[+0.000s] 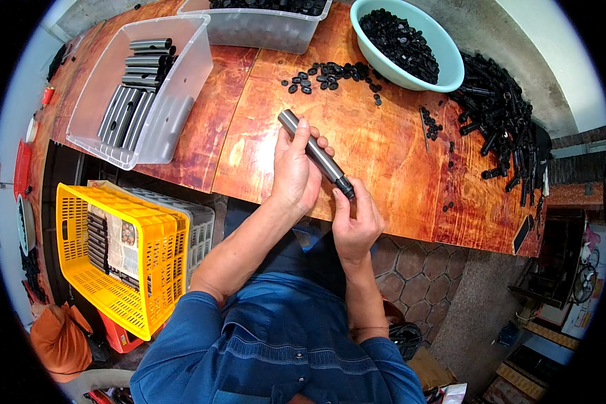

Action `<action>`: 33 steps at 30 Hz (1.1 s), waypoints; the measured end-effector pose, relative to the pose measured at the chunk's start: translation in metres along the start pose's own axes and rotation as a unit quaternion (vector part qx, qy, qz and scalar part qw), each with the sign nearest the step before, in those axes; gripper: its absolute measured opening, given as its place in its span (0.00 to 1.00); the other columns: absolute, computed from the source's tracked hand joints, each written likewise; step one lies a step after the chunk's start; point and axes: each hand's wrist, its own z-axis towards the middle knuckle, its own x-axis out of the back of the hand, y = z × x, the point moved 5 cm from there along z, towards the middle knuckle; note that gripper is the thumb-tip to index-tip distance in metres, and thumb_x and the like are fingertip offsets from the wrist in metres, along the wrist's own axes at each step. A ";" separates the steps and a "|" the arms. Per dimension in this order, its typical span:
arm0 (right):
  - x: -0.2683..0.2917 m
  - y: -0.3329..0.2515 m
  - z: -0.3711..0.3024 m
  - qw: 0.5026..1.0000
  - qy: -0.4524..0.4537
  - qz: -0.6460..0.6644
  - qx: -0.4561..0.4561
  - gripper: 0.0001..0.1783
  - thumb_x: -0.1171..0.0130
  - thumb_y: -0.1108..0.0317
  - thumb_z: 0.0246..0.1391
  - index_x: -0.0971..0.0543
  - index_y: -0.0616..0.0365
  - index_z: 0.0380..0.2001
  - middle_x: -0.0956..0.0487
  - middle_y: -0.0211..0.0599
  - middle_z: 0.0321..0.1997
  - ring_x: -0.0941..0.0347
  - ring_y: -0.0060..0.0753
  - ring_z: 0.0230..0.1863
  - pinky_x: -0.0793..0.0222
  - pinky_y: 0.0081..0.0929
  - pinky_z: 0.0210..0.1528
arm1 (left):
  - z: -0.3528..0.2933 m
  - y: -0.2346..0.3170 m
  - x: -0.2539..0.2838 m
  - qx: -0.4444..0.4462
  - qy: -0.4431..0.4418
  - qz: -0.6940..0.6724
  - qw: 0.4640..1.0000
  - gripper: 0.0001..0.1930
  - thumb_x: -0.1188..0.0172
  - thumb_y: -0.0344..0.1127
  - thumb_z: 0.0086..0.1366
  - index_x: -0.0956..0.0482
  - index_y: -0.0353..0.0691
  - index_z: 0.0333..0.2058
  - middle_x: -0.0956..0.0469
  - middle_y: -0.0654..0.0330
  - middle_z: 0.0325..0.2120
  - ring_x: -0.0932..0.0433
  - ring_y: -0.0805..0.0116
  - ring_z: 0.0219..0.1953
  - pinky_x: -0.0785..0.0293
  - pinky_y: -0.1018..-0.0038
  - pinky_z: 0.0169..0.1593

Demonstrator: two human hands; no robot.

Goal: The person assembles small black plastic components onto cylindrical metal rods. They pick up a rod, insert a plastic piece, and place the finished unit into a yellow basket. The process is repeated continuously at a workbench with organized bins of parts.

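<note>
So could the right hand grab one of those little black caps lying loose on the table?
Probably yes: the right hand pinches the tube's black end, but bare table lies between it and the loose caps.

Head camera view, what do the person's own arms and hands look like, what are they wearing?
Both hands, left hand and right hand, are bare: no gloves, rings or watch visible. The forearms are bare too, with blue denim-like shirt sleeves rolled up to about the elbows.
</note>
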 end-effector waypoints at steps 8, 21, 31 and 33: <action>-0.002 0.003 -0.001 1.000 0.011 -0.002 0.023 0.16 0.32 0.76 0.54 0.20 0.68 0.46 0.16 0.51 0.38 0.16 0.48 0.37 0.21 0.35 0.38 | 0.002 -0.002 0.000 0.005 0.005 0.006 1.000 0.11 0.45 0.40 0.75 0.33 0.45 0.51 0.29 0.64 0.34 0.28 0.71 0.33 0.24 0.70 0.39; -0.019 0.032 0.006 0.874 0.043 0.431 -0.221 0.31 0.63 0.48 0.75 0.25 0.69 0.51 0.22 0.47 0.50 0.25 0.36 0.52 0.31 0.34 0.57 | -0.012 -0.022 -0.008 0.106 0.003 0.008 0.994 0.14 0.45 0.49 0.74 0.31 0.47 0.47 0.29 0.66 0.22 0.33 0.75 0.18 0.35 0.75 0.22; -0.023 0.024 0.006 0.857 0.082 0.450 -0.237 0.31 0.65 0.46 0.76 0.26 0.66 0.48 0.22 0.45 0.46 0.25 0.35 0.50 0.32 0.34 0.55 | -0.021 -0.023 -0.011 0.095 -0.006 0.017 0.995 0.19 0.49 0.55 0.76 0.34 0.46 0.49 0.33 0.66 0.21 0.38 0.81 0.16 0.40 0.80 0.20; -0.024 0.024 0.006 0.851 0.087 0.458 -0.241 0.30 0.64 0.47 0.76 0.26 0.66 0.47 0.22 0.44 0.45 0.25 0.34 0.48 0.32 0.33 0.54 | -0.025 -0.023 -0.015 0.095 -0.011 0.027 0.995 0.19 0.49 0.55 0.76 0.35 0.46 0.50 0.34 0.66 0.21 0.38 0.81 0.16 0.40 0.81 0.19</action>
